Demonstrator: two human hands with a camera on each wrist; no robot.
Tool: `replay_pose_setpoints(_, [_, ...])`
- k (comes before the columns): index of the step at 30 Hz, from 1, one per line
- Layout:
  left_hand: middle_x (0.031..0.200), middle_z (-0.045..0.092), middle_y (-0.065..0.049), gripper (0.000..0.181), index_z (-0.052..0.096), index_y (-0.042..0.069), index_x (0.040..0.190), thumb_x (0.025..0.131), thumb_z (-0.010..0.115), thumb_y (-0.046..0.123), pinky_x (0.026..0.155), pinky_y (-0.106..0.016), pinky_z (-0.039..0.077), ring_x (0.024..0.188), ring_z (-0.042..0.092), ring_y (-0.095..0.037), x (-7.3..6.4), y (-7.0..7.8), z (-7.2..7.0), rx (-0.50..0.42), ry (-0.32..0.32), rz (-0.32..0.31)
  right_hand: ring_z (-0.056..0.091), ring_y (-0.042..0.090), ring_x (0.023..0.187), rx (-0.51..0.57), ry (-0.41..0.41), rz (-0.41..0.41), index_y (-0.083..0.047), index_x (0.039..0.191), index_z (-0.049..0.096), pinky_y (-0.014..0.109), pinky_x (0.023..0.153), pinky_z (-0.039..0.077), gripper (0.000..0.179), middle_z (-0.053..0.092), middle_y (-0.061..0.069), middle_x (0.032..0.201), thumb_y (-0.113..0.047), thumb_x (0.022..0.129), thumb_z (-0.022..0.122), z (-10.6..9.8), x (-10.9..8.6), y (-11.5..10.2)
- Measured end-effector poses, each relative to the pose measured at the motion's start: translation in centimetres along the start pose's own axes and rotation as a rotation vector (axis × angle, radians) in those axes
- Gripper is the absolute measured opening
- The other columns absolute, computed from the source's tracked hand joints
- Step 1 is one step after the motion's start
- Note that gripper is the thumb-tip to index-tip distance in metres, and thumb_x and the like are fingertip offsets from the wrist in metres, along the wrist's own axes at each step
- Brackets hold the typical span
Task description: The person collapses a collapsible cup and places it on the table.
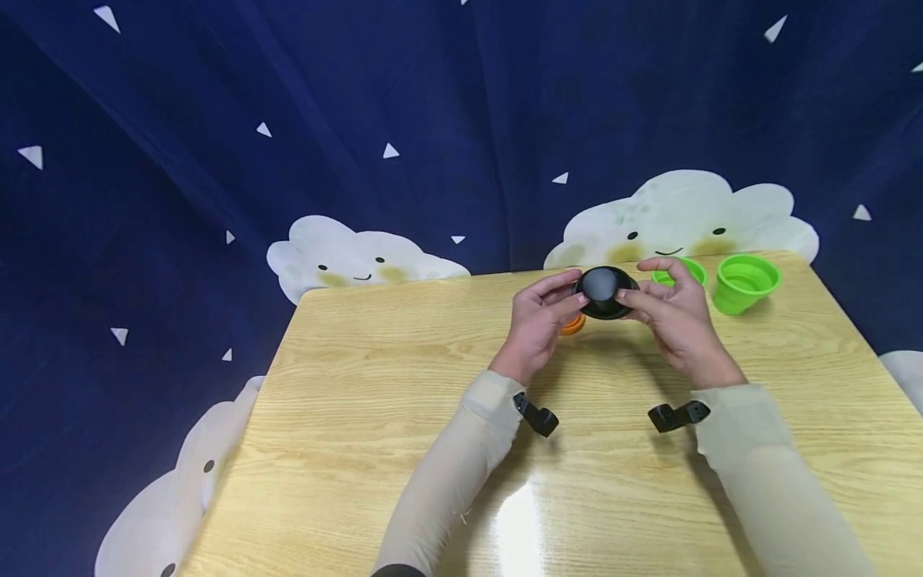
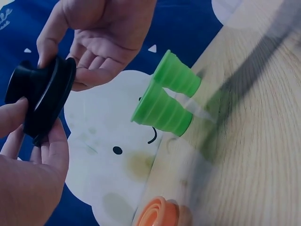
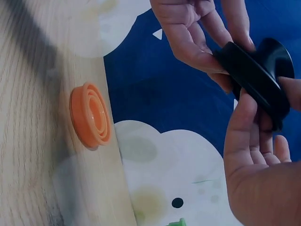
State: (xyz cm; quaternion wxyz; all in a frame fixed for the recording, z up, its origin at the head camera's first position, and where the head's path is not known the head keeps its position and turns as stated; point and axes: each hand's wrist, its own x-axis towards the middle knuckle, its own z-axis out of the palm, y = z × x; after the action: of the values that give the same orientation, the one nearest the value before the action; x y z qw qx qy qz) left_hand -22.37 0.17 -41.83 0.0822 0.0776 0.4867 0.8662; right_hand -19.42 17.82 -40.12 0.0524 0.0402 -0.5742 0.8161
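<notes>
Both hands hold one round black lid-like piece (image 1: 602, 292) above the table, with a wide rim and a narrower knob-like part. My left hand (image 1: 537, 320) grips its left edge between thumb and fingers. On the opposite edge, my right hand (image 1: 678, 322) pinches it, thumb on the near side. In the left wrist view, the black piece (image 2: 40, 96) is seen side-on, its flared end facing left. An orange collapsible cup (image 3: 90, 116), folded flat into rings, lies on the table below the hands; the left hand partly covers it in the head view.
Two green collapsible cups stand expanded at the back right: one cup (image 1: 746, 284) in plain sight, the other cup (image 1: 691, 271) partly behind my right hand. The wooden table (image 1: 346, 385) ends at a dark blue curtain (image 1: 433, 120) with clouds on it.
</notes>
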Motion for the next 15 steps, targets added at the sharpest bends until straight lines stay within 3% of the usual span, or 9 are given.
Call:
replay_pose_setpoints(5, [0.100,0.066,-0.016,0.039,0.067,0.003,0.108,0.072,0.069,-0.013,0.073,-0.027,0.053,0.093,0.063,-0.023,0.0,-0.3,0.0,0.047,0.004,0.026,0.062,0.017,0.054,-0.148,0.030,-0.131,0.000,0.106,0.040,0.025,0.051,0.053,0.041,0.061,0.011,0.067,0.018,0.075,0.059,0.7,-0.1,0.0])
replay_pose_setpoints(9, [0.100,0.066,-0.015,0.039,0.066,-0.001,0.107,0.071,0.069,-0.013,0.075,-0.028,0.053,0.093,0.062,-0.022,-0.1,-0.4,0.2,0.067,0.009,0.087,0.058,0.017,0.048,-0.294,0.036,-0.219,0.008,0.105,0.036,0.024,0.048,0.052,0.038,0.056,0.018,0.069,0.019,0.075,0.055,1.7,-0.7,-0.8])
replay_pose_setpoints(15, [0.095,0.067,-0.012,0.036,0.067,-0.001,0.103,0.069,0.071,-0.012,0.071,-0.028,0.054,0.086,0.062,-0.018,0.1,-0.6,0.8,0.131,0.052,0.173,0.058,0.015,0.052,-0.508,0.108,-0.239,0.007,0.103,0.037,0.021,0.050,0.051,0.031,0.055,0.024,0.077,0.012,0.077,0.052,2.9,-1.7,-1.7])
